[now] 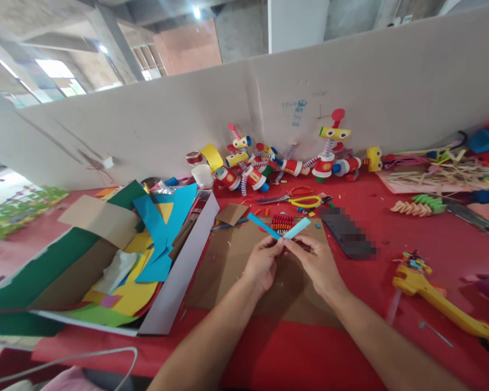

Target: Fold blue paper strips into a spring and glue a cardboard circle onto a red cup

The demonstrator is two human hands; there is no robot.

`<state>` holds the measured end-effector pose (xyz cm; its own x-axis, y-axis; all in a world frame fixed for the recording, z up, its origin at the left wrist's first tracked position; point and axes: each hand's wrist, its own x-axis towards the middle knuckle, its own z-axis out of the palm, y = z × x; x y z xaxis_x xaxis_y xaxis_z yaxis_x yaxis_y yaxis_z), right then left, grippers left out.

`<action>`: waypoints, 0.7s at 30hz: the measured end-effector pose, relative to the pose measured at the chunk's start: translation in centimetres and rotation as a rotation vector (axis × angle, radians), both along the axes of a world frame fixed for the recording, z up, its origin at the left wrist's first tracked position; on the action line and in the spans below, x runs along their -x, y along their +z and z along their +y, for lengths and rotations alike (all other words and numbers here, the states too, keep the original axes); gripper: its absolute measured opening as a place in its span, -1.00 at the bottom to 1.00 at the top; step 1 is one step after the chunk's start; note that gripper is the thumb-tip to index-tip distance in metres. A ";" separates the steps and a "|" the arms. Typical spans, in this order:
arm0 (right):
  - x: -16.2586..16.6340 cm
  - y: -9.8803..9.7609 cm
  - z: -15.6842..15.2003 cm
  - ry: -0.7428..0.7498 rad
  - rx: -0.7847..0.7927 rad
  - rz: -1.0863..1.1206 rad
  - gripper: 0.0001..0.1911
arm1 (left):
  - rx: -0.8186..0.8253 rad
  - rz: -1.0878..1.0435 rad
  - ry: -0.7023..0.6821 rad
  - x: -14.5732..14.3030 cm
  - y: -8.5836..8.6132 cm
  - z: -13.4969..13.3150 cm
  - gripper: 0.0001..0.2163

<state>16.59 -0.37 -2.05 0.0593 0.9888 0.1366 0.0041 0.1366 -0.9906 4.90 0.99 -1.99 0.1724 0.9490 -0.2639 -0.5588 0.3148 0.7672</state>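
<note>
Blue strips (pixel 264 226), two, left hand (pixel 264 262), right hand (pixel 313 259), each grip pinched at the strips' junction

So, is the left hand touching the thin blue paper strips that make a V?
Touching. In the head view, the left hand pinches the strips where they meet.

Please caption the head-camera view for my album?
Left hand and right hand hold a V of blue paper above brown cardboard, colourful figures beyond.
</note>
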 end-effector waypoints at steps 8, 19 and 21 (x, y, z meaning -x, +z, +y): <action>0.0 0.1 0.0 -0.016 -0.009 0.014 -0.75 | -0.029 0.014 -0.022 0.3 0.7 -0.2 -0.83; -0.4 0.6 0.2 -0.075 0.084 0.028 -0.75 | -0.085 0.155 -0.002 -0.2 1.5 -0.8 -0.82; -0.5 0.6 0.3 -0.092 0.091 0.023 -0.74 | -0.103 0.157 0.005 -0.3 1.5 -0.9 -0.83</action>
<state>17.07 -0.07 -1.48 0.1520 0.9874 0.0441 -0.0107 0.0463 -0.9989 5.20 0.10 -0.51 0.1322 0.9731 -0.1889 -0.4308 0.2280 0.8732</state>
